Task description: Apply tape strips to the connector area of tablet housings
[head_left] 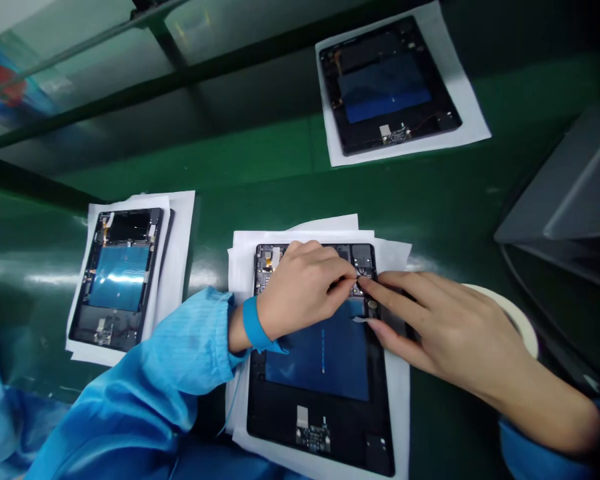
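An opened tablet [320,360] lies on white sheets in front of me, with its dark blue battery and circuit boards showing. Over its upper part, my left hand [303,287] is closed in a pinch near the top right corner; whatever is between the fingertips is too small to make out. My right hand [445,320] comes in from the right with fingers stretched, the index fingertip close to the left hand's pinch. Its thumb tip is lower, beside a small pale strip [361,320] over the battery's edge. A blue wrist strap [253,323] circles my left wrist.
More opened tablets lie on white sheets: one tablet [120,277] at left, another tablet [387,87] at the back. A white ring [517,320], perhaps a tape roll, sits partly behind my right hand. A grey object [570,187] stands at right on the green table [260,180].
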`<state>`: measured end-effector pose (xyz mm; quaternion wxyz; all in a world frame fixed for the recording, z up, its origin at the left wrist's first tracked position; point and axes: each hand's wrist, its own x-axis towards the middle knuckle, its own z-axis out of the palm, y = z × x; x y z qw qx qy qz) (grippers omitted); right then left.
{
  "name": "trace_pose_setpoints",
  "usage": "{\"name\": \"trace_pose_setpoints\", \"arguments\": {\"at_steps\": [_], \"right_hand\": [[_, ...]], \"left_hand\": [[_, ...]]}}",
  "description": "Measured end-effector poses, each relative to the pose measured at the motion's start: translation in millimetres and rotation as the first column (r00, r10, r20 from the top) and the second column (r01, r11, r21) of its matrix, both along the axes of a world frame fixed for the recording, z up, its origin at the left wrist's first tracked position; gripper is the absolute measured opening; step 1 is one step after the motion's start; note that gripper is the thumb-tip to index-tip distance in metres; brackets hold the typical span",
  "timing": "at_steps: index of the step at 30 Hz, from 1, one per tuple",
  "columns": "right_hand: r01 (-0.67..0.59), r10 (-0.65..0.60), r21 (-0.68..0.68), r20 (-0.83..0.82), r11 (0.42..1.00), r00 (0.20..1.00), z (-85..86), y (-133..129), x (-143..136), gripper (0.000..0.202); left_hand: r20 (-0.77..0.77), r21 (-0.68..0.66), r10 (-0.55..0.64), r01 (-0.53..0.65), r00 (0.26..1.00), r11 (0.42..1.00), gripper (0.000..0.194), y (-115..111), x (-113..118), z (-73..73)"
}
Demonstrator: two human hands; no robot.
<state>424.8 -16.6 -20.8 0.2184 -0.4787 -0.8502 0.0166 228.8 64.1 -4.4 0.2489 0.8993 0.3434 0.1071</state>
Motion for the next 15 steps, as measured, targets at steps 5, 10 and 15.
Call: {"name": "trace_pose_setpoints", "arguments": {"at_steps": [5, 10, 15], "right_hand": [[0.157, -0.154, 0.076, -0.043, 0.985, 0.987, 4.8, 7.0, -3.4, 0.026], [0.208, -0.216, 0.117, 0.060, 0.971, 0.975, 1.7, 15.2, -13.1, 0.025], [0.221, -0.226, 0.091, 0.053, 0.971, 0.973, -1.0, 15.3, -14.6, 0.025]], "left_hand": [[0.028, 0.032, -0.017, 0.016, 0.999, 0.999, 0.012, 0.5, -1.3, -4.7], [0.042, 0.053, -0.025, 0.022, 0.999, 0.998, 0.017, 1.6, -1.7, -6.5], [0.038, 0.057, -0.033, 0.031, 0.999, 0.998, 0.022, 2.4, -1.4, -7.5]]}}
